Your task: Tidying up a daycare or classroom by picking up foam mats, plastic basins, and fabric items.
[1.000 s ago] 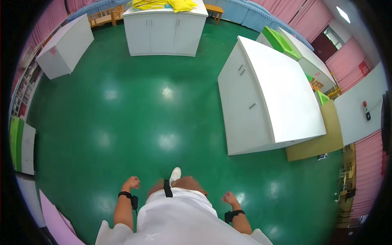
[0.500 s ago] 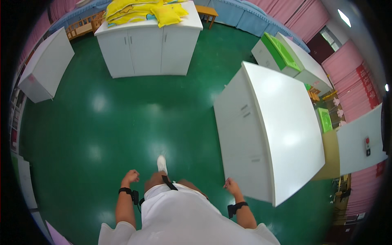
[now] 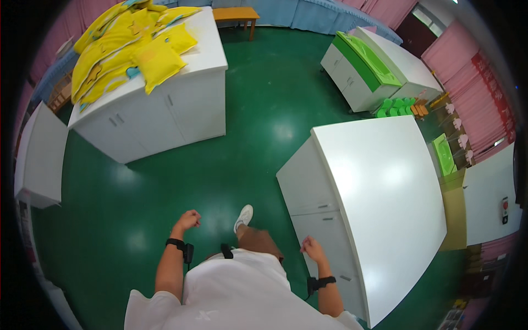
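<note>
My left hand [image 3: 190,219] hangs over the green floor, its fingers loosely curled in with nothing seen in them. Beside the drawers of a white cabinet [image 3: 391,187] is my right hand [image 3: 313,248], empty, its fingers slightly bent and a little apart. Whether it touches the cabinet front I cannot tell. Black straps with small devices sit on both wrists. Ahead on the left, a white cabinet [image 3: 192,104] bears a heap of yellow patterned bedding [image 3: 113,55] and a yellow pillow [image 3: 159,58].
Green floor [image 3: 253,165] runs between the cabinets. Another white cabinet [image 3: 44,148] stands at the far left. A green-topped unit [image 3: 366,60], small green chairs [image 3: 395,107] and an orange bench [image 3: 236,15] are farther off. Pink curtains [image 3: 454,44] line the right wall.
I have stepped forward and the view has turned right. The bedding cabinet is nearer and farther left. My left hand has risen slightly; my other foot is now in front.
</note>
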A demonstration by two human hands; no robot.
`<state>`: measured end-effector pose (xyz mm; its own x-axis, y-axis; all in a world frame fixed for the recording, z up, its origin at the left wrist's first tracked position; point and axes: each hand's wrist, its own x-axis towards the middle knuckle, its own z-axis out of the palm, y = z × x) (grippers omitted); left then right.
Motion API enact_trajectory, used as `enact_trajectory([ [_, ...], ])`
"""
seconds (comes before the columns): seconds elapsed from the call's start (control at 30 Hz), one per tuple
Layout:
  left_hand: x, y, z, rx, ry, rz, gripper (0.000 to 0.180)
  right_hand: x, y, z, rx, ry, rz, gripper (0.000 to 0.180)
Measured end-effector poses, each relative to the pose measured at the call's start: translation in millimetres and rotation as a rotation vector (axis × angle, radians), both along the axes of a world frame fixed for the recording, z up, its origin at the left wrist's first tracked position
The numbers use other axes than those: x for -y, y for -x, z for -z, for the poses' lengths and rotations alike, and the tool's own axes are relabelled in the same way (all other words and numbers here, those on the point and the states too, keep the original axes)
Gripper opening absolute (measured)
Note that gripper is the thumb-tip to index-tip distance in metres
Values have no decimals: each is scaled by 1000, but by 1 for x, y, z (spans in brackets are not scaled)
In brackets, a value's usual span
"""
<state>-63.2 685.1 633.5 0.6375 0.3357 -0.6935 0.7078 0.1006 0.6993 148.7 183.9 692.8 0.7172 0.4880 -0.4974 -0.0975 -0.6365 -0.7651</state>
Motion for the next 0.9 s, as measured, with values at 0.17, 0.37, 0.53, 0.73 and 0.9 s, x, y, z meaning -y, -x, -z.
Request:
enact_trajectory([
  [0.17, -64, -141, -27, -9, 9, 136, 16, -138, -179, -58, 15, -84, -132, 8],
  [0.37, -142, -326, -64, 206, 122, -62, 15, -327, -340, -83, 171, -240, -271, 13],
  [0.53, -226, -480, -55, 200, 115, 38, 15, -440, -466, -100, 219, -147, -410, 14],
  [0.73, -318, -706, -77, 183, 156, 58, 16, -482, -627, -112, 195, -186, -135, 8],
  [0.9, -375, -885, -102, 213, 102, 142, 14, -480, -755, -109, 226, -128, 111, 6],
])
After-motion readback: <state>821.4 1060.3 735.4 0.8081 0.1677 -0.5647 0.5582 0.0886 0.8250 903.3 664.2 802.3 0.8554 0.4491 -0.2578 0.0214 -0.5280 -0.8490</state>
